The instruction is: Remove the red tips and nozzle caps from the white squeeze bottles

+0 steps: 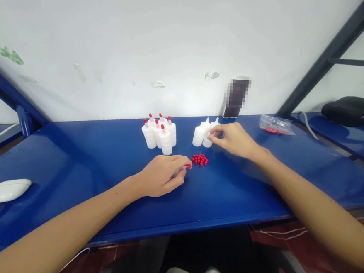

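Note:
My left hand is closed around a translucent nozzle with a red cap at its tip. Whether a bottle is attached inside the palm is hidden. Beside those fingertips lies a small pile of red caps. My right hand pinches at the top of a white squeeze bottle, its fingers covering part of it. That bottle stands in a small group of white bottles, some showing uncapped nozzles. Left of them stand several white bottles with red-capped nozzles, all upright.
A phone leans against the wall behind the blue table. A clear plastic bag with red pieces lies at the right. A white corded device is at the far left. Dark metal posts rise at the right.

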`<state>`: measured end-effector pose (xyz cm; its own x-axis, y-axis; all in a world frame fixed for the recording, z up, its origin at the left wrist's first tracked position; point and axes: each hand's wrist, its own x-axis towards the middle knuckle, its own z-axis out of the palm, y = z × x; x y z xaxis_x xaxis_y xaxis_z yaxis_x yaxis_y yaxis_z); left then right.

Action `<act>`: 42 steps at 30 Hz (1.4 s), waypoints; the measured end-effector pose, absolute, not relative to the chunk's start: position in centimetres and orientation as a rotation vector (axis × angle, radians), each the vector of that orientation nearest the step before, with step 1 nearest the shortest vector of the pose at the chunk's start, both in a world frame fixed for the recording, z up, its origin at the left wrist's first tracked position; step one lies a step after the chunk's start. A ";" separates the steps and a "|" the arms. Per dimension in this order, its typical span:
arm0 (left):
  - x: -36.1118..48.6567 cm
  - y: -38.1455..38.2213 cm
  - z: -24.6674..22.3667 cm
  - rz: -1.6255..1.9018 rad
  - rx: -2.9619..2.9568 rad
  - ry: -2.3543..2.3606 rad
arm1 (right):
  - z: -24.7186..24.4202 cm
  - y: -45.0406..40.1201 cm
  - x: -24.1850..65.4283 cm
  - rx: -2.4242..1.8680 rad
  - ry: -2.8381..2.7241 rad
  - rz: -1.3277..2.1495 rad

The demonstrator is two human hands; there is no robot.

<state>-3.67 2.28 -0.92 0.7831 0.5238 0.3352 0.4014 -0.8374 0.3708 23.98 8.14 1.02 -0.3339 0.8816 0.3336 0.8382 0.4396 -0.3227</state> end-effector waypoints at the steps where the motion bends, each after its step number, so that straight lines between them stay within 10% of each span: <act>1: -3.7 2.3 -0.9 0.621 2.696 0.711 | 1.0 8.2 24.0 -1.448 -2.229 0.136; 33: -3.2 2.1 -1.4 0.789 2.733 0.669 | 1.1 1.9 18.2 -0.580 -2.606 0.657; 42: -3.6 2.5 -1.2 0.726 2.949 0.579 | 2.3 4.6 21.0 -0.908 -2.451 0.515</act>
<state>-3.60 2.50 -1.24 0.8197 0.3685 0.4386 0.3452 -0.9287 0.1351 21.01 4.64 2.29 -0.6689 0.6810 0.2980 0.5033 0.7100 -0.4925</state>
